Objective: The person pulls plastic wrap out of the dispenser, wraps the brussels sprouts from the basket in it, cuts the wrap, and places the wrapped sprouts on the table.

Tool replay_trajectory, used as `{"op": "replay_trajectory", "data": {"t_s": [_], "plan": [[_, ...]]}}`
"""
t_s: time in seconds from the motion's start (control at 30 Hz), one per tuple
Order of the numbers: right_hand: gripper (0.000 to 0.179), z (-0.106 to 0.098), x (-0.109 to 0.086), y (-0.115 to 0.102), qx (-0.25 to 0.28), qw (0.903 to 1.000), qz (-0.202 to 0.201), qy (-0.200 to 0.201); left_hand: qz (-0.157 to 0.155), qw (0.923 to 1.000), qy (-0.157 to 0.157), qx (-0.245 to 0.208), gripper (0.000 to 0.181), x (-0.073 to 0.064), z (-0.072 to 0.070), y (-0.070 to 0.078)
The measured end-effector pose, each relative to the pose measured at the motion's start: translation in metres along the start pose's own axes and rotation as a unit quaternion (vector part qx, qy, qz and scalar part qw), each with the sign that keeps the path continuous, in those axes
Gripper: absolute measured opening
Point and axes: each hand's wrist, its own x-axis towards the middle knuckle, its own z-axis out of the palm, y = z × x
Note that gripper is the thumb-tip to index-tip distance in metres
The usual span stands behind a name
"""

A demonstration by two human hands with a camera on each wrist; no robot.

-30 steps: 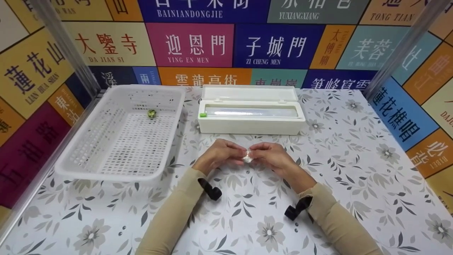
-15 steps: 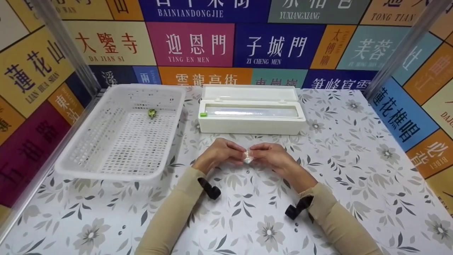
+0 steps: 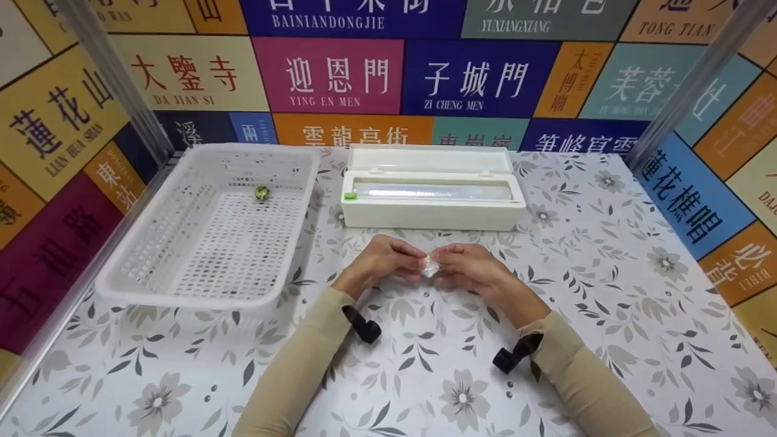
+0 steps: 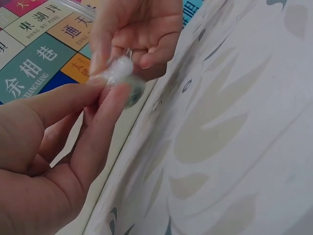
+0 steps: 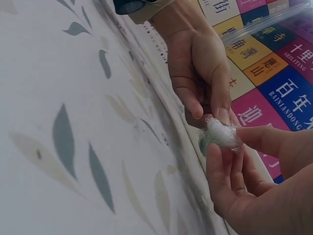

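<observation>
Between my two hands is a small greenish ball, partly covered by bunched clear plastic wrap. My left hand pinches the wrapped ball from the left with thumb and fingers. From the other side my right hand holds the gathered wrap at its fingertips. In the head view only the shiny wrap shows, low over the middle of the table. Fingers cover much of the ball in both wrist views.
A white perforated basket stands at left, with a small green-yellow ball in its far end. Beyond my hands sits a white wrap dispenser box, lid raised, with a green slider. Printed panels back the flowered tablecloth.
Both hands stay near the same spot and keep hold of the wrapped ball. The wrap has shifted slightly to the right and turned between the fingers, and more of it shows.
</observation>
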Motion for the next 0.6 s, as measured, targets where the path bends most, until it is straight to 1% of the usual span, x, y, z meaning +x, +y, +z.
{"op": "replay_trajectory", "data": {"t_s": [0.1,0.17,0.2,0.27,0.33,0.4,0.43,0.5,0.6], "plan": [[0.054,-0.007,-0.001,-0.004,-0.006,0.9994,0.025,-0.022,0.025,0.9995,0.021,0.000,0.021,0.001,0.002,0.002],[0.056,-0.009,-0.001,-0.005,-0.007,0.9988,0.032,-0.037,0.038,0.9987,0.032,0.002,0.020,0.001,0.002,0.004],[0.054,-0.009,0.000,-0.005,-0.008,0.9984,0.034,-0.044,0.047,0.9983,0.036,0.006,0.020,0.000,0.002,0.004],[0.046,-0.008,0.001,-0.005,-0.008,0.9980,0.033,-0.053,0.064,0.9971,0.034,0.022,0.018,0.000,0.002,0.004],[0.037,-0.008,0.002,-0.003,-0.005,0.9982,0.028,-0.053,0.076,0.9961,0.026,0.037,0.019,0.000,0.002,0.004],[0.034,-0.009,0.003,-0.002,0.001,0.9986,0.021,-0.048,0.084,0.9955,0.016,0.040,0.020,-0.001,0.000,0.004],[0.032,-0.010,0.003,-0.002,0.005,0.9988,0.016,-0.045,0.086,0.9957,0.010,0.034,0.021,0.000,-0.001,0.004],[0.034,-0.012,0.003,-0.002,0.012,0.9991,0.002,-0.041,0.084,0.9964,0.002,0.009,0.024,0.000,-0.003,0.004],[0.037,-0.013,0.004,-0.002,0.014,0.9989,-0.027,-0.037,0.077,0.9966,-0.002,-0.028,0.029,0.001,-0.005,0.004]]}}
